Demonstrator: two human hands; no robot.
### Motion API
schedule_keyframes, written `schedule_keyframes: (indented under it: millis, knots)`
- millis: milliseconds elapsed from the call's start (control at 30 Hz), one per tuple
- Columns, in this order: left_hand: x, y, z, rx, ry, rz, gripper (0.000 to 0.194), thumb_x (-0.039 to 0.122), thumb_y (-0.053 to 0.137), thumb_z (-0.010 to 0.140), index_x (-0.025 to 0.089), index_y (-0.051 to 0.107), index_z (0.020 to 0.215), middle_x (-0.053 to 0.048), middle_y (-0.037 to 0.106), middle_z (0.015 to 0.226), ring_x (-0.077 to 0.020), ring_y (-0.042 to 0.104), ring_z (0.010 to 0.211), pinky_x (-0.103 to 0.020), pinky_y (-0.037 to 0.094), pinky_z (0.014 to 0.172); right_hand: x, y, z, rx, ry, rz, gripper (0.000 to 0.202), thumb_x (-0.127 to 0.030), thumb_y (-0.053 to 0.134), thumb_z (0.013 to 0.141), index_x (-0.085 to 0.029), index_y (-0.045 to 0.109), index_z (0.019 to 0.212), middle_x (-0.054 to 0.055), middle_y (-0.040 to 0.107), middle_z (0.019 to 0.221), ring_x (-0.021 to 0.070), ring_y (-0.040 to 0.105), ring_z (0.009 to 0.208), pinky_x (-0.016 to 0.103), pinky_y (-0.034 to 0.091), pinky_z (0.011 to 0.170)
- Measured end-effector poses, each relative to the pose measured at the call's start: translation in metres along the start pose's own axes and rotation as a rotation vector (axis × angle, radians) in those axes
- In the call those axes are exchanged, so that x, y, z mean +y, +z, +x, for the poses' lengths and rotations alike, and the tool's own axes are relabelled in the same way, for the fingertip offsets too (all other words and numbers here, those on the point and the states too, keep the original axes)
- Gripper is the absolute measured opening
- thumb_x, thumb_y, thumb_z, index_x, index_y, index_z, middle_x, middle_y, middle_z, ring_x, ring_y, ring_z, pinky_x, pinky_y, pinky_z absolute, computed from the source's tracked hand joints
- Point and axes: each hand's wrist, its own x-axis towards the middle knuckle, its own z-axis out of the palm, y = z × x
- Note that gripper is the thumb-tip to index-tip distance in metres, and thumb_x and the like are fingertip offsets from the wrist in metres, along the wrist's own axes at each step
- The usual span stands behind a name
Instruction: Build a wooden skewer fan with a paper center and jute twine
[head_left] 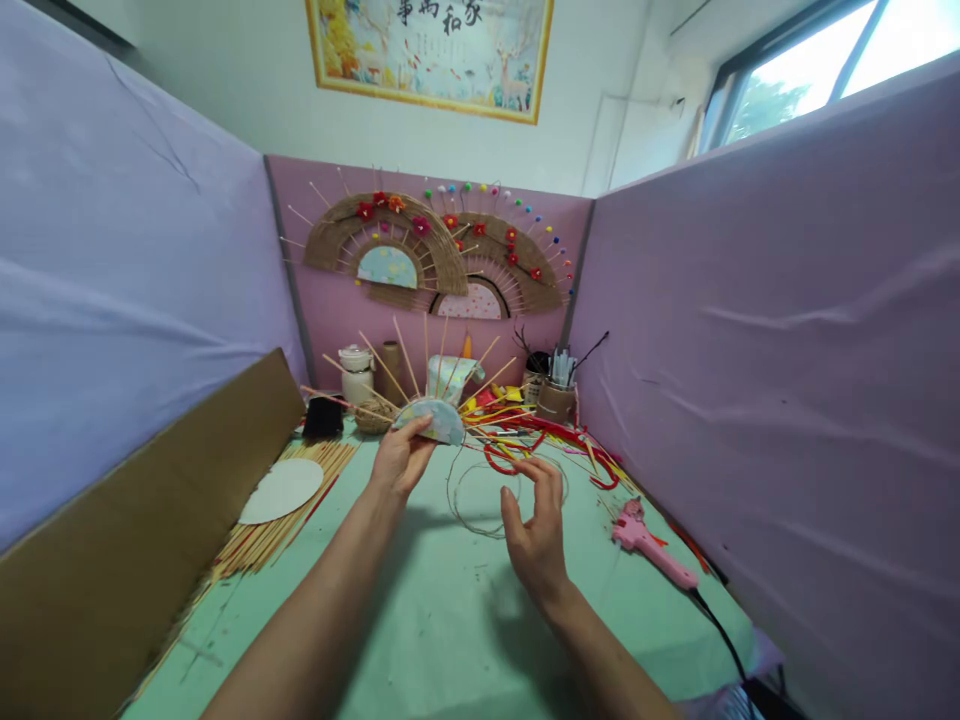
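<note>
Aloft: half-disc [447, 424] pinched in the left hand [397, 464]

The thumb presses the patterned front at its lower left, fingers behind, so most of the half-disc extends to the right of the grip. Thin sticks [407, 358] fan from its curved edge. The right hand [537, 530], thumb and fingers apart, hovers over the green table [450, 620], near a loop of thin wire [480, 531].

Bare wood, matt card and creased cloth.
The half-disc [448, 424] looks matt, its sticks [406, 357] plain wood; at 8 o'clock the board [150, 540] is dull cardboard; at 4, the glue gun [660, 555] is smooth plastic; at 3, the partition [772, 330] wears wrinkled cloth; at 11, the fans [445, 255] look rough, fibrous.
</note>
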Motion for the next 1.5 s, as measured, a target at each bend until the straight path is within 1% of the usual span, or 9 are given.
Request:
schedule_keyframes:
  millis: [133,233,433,600,800,967,1167,1333,1500]
  knots:
    - [-0.010,-0.032,-0.002,0.122,-0.079,-0.157,0.036,-0.005,0.049,0.079,0.014,0.063,0.107,-0.007,0.073,0.092,-0.0164,0.070,0.087,-0.032,0.055,0.089,-0.002,0.016,-0.012,-0.089,0.054,0.098,0.023,-0.021,0.051,0.090,-0.021,0.052,0.113,0.010,0.050,0.116,0.0248,0.046,0.116,0.047,0.038,0.101]
    - [-0.020,-0.051,-0.005,0.176,-0.100,-0.159,0.031,-0.003,0.046,0.084,0.015,0.062,0.103,-0.007,0.072,0.089,-0.0172,0.070,0.087,-0.036,0.056,0.089,0.000,0.026,-0.023,-0.139,0.115,0.150,0.023,-0.019,0.051,0.089,-0.021,0.054,0.111,0.010,0.050,0.115,0.0244,0.047,0.114,0.045,0.040,0.100]
    - [-0.035,-0.070,-0.007,0.247,-0.097,-0.139,0.024,-0.002,0.047,0.087,0.017,0.061,0.092,-0.002,0.071,0.077,-0.0130,0.069,0.076,-0.048,0.052,0.096,0.013,0.040,-0.036,-0.282,0.251,0.231,0.016,-0.016,0.049,0.085,-0.020,0.058,0.098,0.007,0.057,0.098,0.0206,0.057,0.091,0.035,0.049,0.079]
    - [-0.034,-0.069,-0.009,0.219,-0.056,-0.139,0.025,-0.001,0.047,0.088,0.016,0.062,0.097,-0.003,0.073,0.082,-0.0143,0.070,0.084,-0.046,0.051,0.097,0.018,0.042,-0.041,-0.362,0.280,0.251,0.016,-0.015,0.047,0.083,-0.020,0.058,0.094,0.007,0.057,0.097,0.0188,0.059,0.086,0.031,0.051,0.069]
    - [-0.039,-0.063,-0.015,0.174,-0.054,-0.093,0.031,-0.006,0.046,0.086,0.014,0.063,0.103,-0.005,0.073,0.080,-0.0159,0.071,0.082,-0.039,0.055,0.092,0.022,0.045,-0.042,-0.269,0.373,0.248,0.030,-0.019,0.051,0.080,-0.019,0.052,0.110,0.010,0.055,0.108,0.0201,0.059,0.092,0.031,0.053,0.067]
    - [-0.051,-0.059,-0.021,0.138,-0.062,-0.041,0.035,-0.009,0.052,0.079,0.014,0.064,0.102,-0.003,0.073,0.080,-0.0132,0.071,0.078,-0.028,0.057,0.086,0.029,0.047,-0.038,-0.141,0.541,0.315,0.042,-0.030,0.060,0.077,-0.020,0.050,0.117,0.013,0.054,0.121,0.0224,0.058,0.103,0.035,0.056,0.074]
    - [-0.055,-0.056,-0.028,0.102,-0.089,0.019,0.035,-0.013,0.053,0.074,0.012,0.066,0.094,-0.002,0.072,0.072,-0.0111,0.070,0.070,-0.022,0.056,0.082,0.030,0.046,-0.035,-0.184,0.537,0.370,0.044,-0.035,0.059,0.079,-0.019,0.055,0.119,0.015,0.050,0.129,0.0235,0.055,0.113,0.036,0.056,0.082]
    - [-0.055,-0.057,-0.029,0.090,-0.095,0.049,0.032,-0.012,0.053,0.073,0.013,0.065,0.089,-0.002,0.071,0.073,-0.0130,0.070,0.075,-0.031,0.055,0.090,0.029,0.042,-0.032,-0.233,0.535,0.339,0.029,-0.039,0.056,0.082,-0.017,0.065,0.099,0.012,0.060,0.110,0.0231,0.058,0.101,0.034,0.054,0.078]
    - [-0.057,-0.059,-0.029,0.085,-0.089,0.059,0.029,-0.012,0.054,0.074,0.014,0.064,0.085,-0.002,0.071,0.074,-0.0146,0.070,0.078,-0.041,0.054,0.094,0.024,0.037,-0.030,-0.292,0.476,0.331,0.023,-0.037,0.053,0.086,-0.018,0.065,0.080,0.006,0.063,0.086,0.0193,0.060,0.085,0.028,0.050,0.069]
